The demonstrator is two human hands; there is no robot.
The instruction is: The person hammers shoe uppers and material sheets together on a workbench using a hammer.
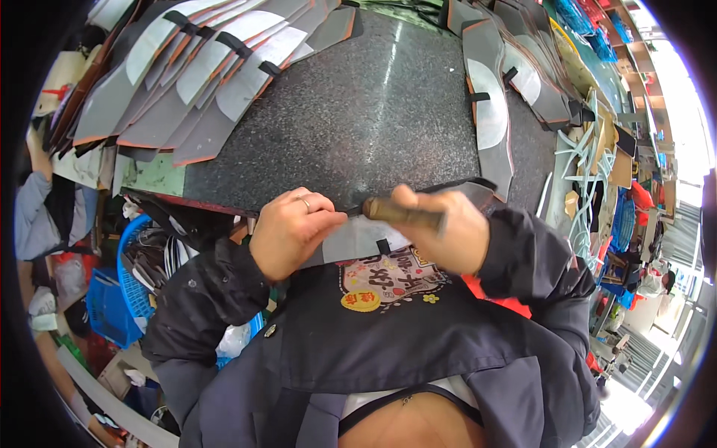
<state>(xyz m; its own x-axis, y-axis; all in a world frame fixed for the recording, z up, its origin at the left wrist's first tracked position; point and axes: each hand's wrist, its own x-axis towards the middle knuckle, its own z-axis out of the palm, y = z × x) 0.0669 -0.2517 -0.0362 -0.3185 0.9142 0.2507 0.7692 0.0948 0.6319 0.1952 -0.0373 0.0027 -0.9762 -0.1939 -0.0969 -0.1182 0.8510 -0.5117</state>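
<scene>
Our right hand (452, 233) clamped round a brown tool (399, 214), left hand (293, 230) at a grey panel (349, 243), its grip unclear, stacked panels (196, 81) far left

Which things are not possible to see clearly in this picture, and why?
All in the head view:
- Brown tool in the right hand: its right end is blurred.
- Grey panel below: partly hidden by the right hand.
- Left hand: fingers hide whatever they may pinch.
- Stacked panels: cut off by the top edge.
</scene>
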